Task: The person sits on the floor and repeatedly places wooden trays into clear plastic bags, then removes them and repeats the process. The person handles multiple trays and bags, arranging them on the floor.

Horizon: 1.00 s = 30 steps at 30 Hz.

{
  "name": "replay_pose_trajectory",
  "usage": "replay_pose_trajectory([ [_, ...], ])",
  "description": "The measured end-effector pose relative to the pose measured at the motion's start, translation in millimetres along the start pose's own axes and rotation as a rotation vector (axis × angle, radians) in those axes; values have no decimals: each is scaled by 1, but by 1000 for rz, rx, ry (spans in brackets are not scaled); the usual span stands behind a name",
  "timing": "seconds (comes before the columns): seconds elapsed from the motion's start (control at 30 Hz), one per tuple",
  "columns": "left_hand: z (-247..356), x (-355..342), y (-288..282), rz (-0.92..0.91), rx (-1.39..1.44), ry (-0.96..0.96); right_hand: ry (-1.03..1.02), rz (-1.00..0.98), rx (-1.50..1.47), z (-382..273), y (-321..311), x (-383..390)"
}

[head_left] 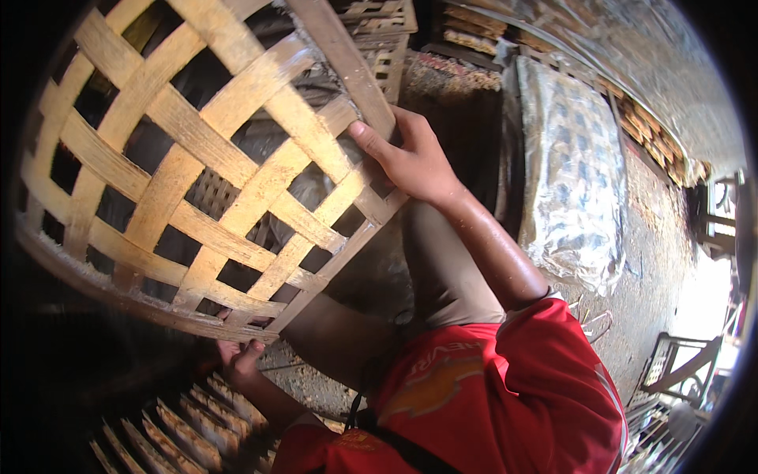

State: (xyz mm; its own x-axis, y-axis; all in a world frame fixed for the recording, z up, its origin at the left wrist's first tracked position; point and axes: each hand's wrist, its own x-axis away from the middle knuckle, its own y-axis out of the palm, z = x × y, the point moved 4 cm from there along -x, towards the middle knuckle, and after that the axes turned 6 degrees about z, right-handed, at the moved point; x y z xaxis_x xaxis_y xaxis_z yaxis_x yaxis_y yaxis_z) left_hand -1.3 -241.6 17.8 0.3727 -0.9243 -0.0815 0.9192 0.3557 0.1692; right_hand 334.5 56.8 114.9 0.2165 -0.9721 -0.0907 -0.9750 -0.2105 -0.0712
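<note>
Closed on the rack (pixel 229 158), both hands hold its frame: the right hand (pixel 418 162) at its 3 o'clock edge, the left hand (pixel 239 355) near 6 o'clock. It is the biggest thing in view, filling the span from 8 round to 12 o'clock, raised and tilted. Both holds sit toward the wearer's side, so I judge that the far side, from 8 to 11 o'clock, could swing or sag if either hand eased; whether anything else bears it there I cannot tell. Its spread also hides much of what lies behind, which could lead to a blind knock.

At 2 o'clock lies the wrapped bundle (pixel 568 158), well apart; a wide turn that way might snag its film. Under the rack's near corner is a leg (pixel 450 272), which a dropped frame could strike. Thin slats (pixel 178 434) stand at 7 o'clock, below the left hand, and a low corner might catch them. Smallest, the right thumb (pixel 371 142) presses the frame; the forearm (pixel 497 245) looks wet, so damp skin could slip.
</note>
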Motion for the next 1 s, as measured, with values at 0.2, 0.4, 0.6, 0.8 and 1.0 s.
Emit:
replay_pose_trajectory([
  [0.2, 41, -84, 116, -76, 5, 171, -329, 530, -80, -22, -87, 29],
  [0.4, 4, -167, 201, -563, -197, -55, -153, 1026, 277, -48, -252, 108],
  [0.6, -267, -231, 185, -665, -784, -291, 322, 1104, 394, -32, -385, 205],
  [0.8, -418, -128, 226, -758, -994, -259, 691, 948, 595, 43, -468, 265],
  [1.0, -457, -101, 236, -678, -985, -278, 713, 806, 802, 105, -520, 272],
])
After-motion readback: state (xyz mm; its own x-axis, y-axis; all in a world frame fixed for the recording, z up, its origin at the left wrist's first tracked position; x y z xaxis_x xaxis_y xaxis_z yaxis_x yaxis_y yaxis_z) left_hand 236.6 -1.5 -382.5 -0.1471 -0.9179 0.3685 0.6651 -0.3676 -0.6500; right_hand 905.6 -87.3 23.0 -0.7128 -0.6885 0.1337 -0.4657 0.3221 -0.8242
